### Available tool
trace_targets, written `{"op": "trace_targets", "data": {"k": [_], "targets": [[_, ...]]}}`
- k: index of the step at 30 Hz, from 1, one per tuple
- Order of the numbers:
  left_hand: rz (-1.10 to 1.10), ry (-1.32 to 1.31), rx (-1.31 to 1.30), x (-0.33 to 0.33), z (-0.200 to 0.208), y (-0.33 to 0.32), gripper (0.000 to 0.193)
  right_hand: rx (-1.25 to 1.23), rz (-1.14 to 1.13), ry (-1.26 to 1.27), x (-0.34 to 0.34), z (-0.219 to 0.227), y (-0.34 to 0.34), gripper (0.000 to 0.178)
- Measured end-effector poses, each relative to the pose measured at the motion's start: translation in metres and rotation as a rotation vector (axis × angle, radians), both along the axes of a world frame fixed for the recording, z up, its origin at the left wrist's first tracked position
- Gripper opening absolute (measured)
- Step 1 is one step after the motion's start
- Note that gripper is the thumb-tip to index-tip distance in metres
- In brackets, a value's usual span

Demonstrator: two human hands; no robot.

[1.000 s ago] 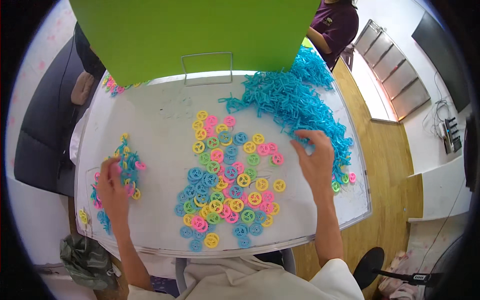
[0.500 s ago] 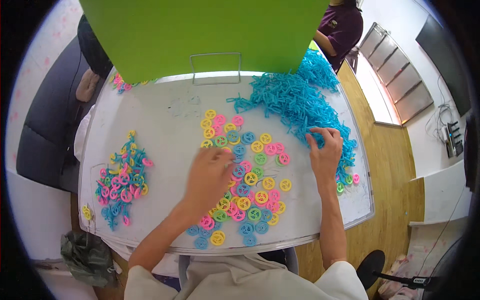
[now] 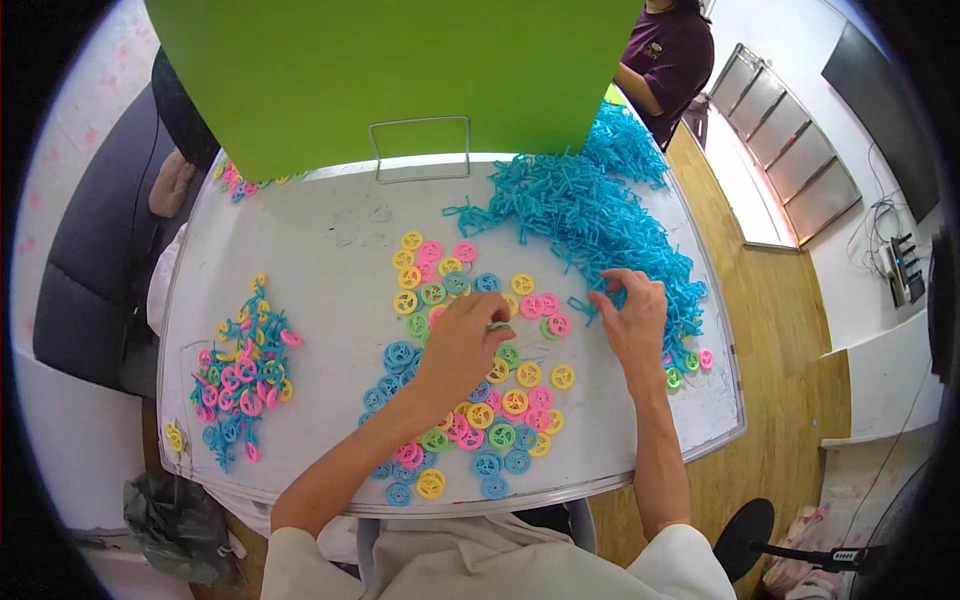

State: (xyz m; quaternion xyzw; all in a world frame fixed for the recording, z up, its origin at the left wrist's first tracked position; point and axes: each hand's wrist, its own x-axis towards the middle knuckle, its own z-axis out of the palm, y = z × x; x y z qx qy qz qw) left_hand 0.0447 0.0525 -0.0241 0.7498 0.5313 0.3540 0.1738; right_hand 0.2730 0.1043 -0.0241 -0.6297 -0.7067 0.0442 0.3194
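One wheel pinched, left grip | right grip half-curled by blue pile, hold unclear

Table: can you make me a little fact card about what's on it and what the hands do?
Left hand: over the wheels, maybe pinching a greenish one
Right hand: beside the blue pieces; grip unclear
Wheel colours: yellow, pink, green, blue
Blue pieces' place: heaped, right side of the table
Left heap: wheels and blue pieces mixed

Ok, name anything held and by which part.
The left hand seems to pinch a green wheel by its rim; whether the right hand, by the blue pile, holds anything is unclear.
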Motion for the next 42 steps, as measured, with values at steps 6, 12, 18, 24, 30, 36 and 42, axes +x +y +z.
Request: {"op": "trace_targets", "data": {"k": [6, 12, 18, 24, 30, 36, 42], "targets": [[0.131, -0.418, -0.263, -0.024, 0.017, -0.03, 0.017, 0.075, 0.059, 0.128, -0.003, 0.007, -0.002, 0.019], [0.167, -0.935, -0.49, -0.036, 0.016, -0.034, 0.017, -0.082, 0.279, 0.663, -0.019, 0.014, -0.006, 0.013], [0.155, -0.978, -0.507, -0.035, 0.023, -0.035, 0.017, -0.459, 0.448, 0.972, -0.055, 0.015, -0.031, 0.012], [0.096, -1.099, -0.551, -0.026, 0.018, -0.04, 0.018, -0.827, 0.623, 0.886, -0.074, 0.021, -0.048, 0.021], [0.004, -1.014, -0.585, -0.028, 0.011, -0.04, 0.016, -0.9, 0.609, 1.02, -0.073, 0.008, -0.045, 0.022], [-0.042, -0.937, -0.617, -0.027, 0.014, -0.04, 0.014, -1.089, 0.543, 1.265, -0.066, 0.004, -0.043, 0.02], [0.088, -1.192, -0.696, -0.031, 0.015, -0.039, 0.016, -0.976, 0.785, 1.585, -0.075, 0.023, -0.047, 0.027]]}}
